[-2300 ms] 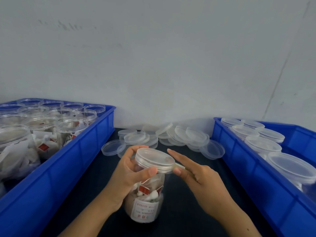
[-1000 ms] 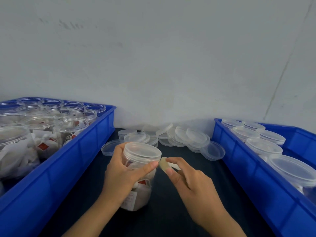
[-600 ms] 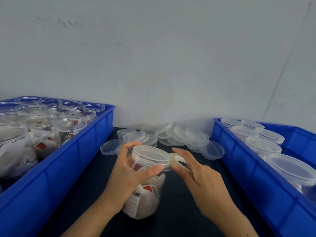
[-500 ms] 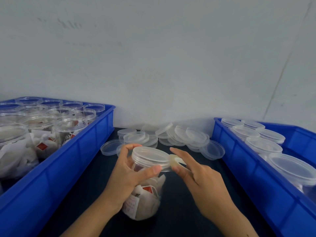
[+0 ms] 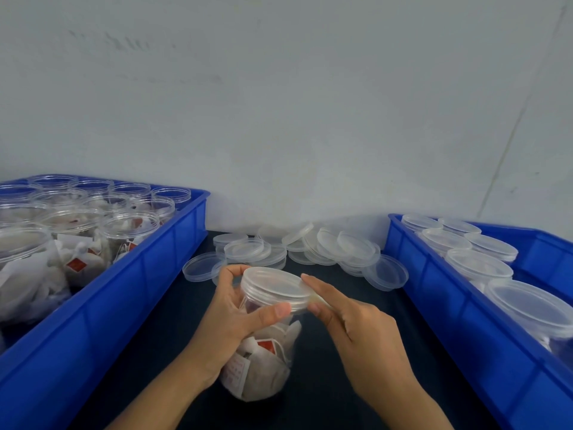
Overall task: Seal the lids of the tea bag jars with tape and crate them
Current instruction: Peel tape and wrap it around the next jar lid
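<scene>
Between two blue crates, we are gripping a tea bag jar with our left hand, its lid tipping away to the far right, while our right hand is pinching tape against the rim. Left crate is holding unlidded jars; right crate, lidded jars.

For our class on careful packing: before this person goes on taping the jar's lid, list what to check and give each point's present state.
1. Lid sits on the jar: ok.
2. Left hand grips the jar under the lid: ok.
3. Right hand fingertips press at the lid's rim: ok.
4. Tape stuck flat all round the rim: cannot tell.
5. Room left in the right crate for this jar: cannot tell.
</scene>
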Tool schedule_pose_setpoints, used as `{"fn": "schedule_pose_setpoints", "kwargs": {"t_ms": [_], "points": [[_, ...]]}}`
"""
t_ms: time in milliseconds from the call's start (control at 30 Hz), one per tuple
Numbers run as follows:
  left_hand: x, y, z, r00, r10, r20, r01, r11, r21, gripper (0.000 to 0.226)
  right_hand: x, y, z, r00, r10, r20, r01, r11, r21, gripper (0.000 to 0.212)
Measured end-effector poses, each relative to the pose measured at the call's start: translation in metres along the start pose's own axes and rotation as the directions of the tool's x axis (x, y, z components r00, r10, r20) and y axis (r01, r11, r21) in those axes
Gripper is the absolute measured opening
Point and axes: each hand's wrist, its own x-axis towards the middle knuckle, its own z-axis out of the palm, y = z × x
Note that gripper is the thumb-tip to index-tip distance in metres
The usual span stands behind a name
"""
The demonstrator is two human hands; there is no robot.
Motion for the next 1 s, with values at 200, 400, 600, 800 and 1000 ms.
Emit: {"fn": "schedule_pose_setpoints", "kwargs": {"t_ms": [200, 400, 600, 800, 1000], "points": [[-0.006, 0.001, 0.009, 0.988, 0.126, -0.088, -0.104, 0.969, 0.225, 0.091, -0.001, -0.002, 0.008, 0.998, 0.049, -0.026, -0.048, 0.999, 0.025, 0.072], [-0.017, 0.002, 0.023, 0.913, 0.354, -0.204, -0.154, 0.759, 0.632, 0.085, -0.003, -0.005, 0.013, 0.997, 0.02, -0.071, -0.016, 0.998, 0.059, 0.059], [-0.013, 0.003, 0.02, 0.946, 0.262, -0.191, -0.107, 0.808, 0.579, 0.095, -0.004, -0.007, 0.009, 0.995, -0.093, -0.046, 0.097, 0.99, 0.107, 0.052], [-0.011, 0.003, 0.017, 0.929, 0.246, -0.278, -0.107, 0.895, 0.433, 0.077, -0.003, -0.008, 0.014, 0.994, -0.093, -0.051, 0.1, 0.983, 0.156, 0.052], [-0.008, 0.005, 0.014, 0.918, 0.273, -0.289, -0.092, 0.853, 0.513, 0.077, -0.001, -0.005, 0.016, 0.942, 0.154, 0.3, -0.31, 0.745, 0.591, 0.067]]}}
